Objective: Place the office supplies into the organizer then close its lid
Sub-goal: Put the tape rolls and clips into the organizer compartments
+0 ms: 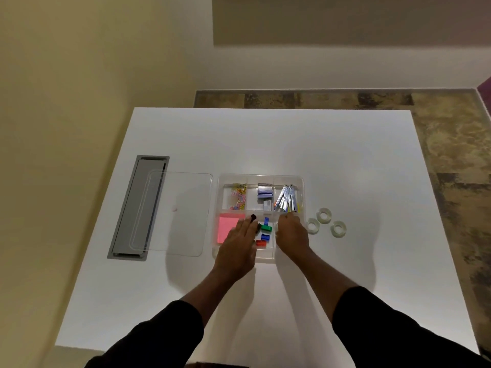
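The clear organizer (301, 181) sits mid-table with its compartments open. Its back row holds coloured paper clips (238, 196), staple boxes (265, 195) and metal clips (286, 199). At the front are pink sticky notes (227, 225) and green, blue and red binder clips (265, 229). My left hand (239, 245) reaches over the front compartments, pinching a black binder clip (253, 217) at its fingertips. My right hand (291, 232) curls down into the front right compartment; a pale tape roll edge (276, 227) shows by the thumb. Three tape rolls (324, 215) lie to the right. The clear lid (180, 208) lies flat to the left.
A grey cable hatch (132, 208) is set into the white table (265, 139) at the left, partly under the lid. Patterned floor lies beyond the table's far and right edges.
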`<state>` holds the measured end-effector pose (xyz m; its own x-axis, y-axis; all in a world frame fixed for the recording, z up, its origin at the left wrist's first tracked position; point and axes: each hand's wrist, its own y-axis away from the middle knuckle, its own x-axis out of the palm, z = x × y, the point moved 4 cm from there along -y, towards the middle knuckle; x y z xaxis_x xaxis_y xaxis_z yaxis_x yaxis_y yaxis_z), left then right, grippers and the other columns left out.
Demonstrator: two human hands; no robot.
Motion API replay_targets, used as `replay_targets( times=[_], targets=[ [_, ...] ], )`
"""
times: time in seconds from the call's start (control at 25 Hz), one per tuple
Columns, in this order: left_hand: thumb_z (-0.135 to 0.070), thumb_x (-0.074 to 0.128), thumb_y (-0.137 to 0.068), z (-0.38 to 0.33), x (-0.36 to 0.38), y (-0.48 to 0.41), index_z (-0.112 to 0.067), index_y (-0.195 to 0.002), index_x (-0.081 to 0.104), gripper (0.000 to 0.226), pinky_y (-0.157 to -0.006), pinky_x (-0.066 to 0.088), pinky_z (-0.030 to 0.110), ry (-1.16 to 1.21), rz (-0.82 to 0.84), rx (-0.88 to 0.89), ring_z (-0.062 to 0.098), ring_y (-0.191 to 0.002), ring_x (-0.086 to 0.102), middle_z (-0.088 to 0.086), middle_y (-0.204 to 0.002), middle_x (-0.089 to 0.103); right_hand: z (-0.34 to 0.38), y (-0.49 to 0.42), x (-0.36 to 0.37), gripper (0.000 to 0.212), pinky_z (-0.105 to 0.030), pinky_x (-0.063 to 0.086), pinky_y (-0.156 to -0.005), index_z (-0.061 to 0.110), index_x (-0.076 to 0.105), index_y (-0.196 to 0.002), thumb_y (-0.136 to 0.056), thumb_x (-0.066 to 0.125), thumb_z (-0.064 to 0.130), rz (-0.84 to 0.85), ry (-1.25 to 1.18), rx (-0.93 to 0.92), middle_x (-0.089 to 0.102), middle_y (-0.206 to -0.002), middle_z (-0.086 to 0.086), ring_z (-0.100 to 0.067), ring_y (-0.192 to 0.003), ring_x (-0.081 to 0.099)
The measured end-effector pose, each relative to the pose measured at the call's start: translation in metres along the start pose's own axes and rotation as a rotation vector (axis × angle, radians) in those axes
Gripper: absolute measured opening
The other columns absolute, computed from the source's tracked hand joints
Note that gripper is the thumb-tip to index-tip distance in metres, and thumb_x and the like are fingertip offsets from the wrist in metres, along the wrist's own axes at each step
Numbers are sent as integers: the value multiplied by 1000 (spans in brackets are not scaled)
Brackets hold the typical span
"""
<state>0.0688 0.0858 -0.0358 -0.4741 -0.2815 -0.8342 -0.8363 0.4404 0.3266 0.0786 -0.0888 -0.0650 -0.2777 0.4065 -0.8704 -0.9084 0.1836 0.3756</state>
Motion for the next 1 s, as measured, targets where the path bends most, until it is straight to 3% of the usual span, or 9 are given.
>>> replay_targets(
  times=[0.24,0.36,0.48,0.6,0.68,0.76,1.0],
  targets=[
    [-24,62,-108,3,-6,0,-20,-171,22,75,-136,30,47,-3,5,2,25,-169,19,2,-180,27,-2,8,-4,46,-33,62,-102,5,56,-145,-101,69,4,-48,-68,-25,60,-145,-16,-27,-128,65],
    [-23,63,-107,4,-6,-1,-19,-171,25,74,-135,32,45,7,1,17,24,-168,22,2,-179,29,-15,18,-26,37,-38,65,-93,7,65,-140,-103,68,10,-213,-192,-21,70,-133,-15,-29,-113,74],
    [-23,64,-107,6,-3,-1,-18,-169,28,73,-134,35,45,30,1,20,23,-168,24,4,-178,32,-61,23,-48,33,-48,63,-90,10,70,-133,-99,70,11,-376,-328,164,72,-124,-14,-34,-110,72],
    [-25,65,-106,8,0,-1,-17,-168,31,71,-134,35,46,22,12,9,25,-167,25,5,-177,33,-111,28,-52,52,-51,57,-101,12,60,-144,-95,75,15,-232,-229,345,61,-143,-15,-40,-131,58],
    [-25,66,-106,7,1,-1,-16,-168,32,71,-133,35,47,16,13,8,27,-167,26,6,-177,34,-131,32,-47,67,-53,56,-107,12,48,-154,-94,78,20,-62,-131,367,49,-156,-15,-41,-141,50],
    [-23,68,-104,6,2,-2,-16,-168,32,73,-132,37,47,16,5,13,28,-167,28,7,-176,36,-140,32,-42,70,-53,56,-106,9,45,-154,-93,78,20,21,-107,333,46,-156,-15,-41,-141,49],
    [-21,71,-102,-1,2,-2,-15,-168,32,77,-128,43,45,25,-11,24,28,-165,32,6,-175,38,-140,39,-32,31,-49,64,-87,4,60,-131,-100,64,6,-37,18,292,63,-132,-15,-37,-125,58]
  ],
)
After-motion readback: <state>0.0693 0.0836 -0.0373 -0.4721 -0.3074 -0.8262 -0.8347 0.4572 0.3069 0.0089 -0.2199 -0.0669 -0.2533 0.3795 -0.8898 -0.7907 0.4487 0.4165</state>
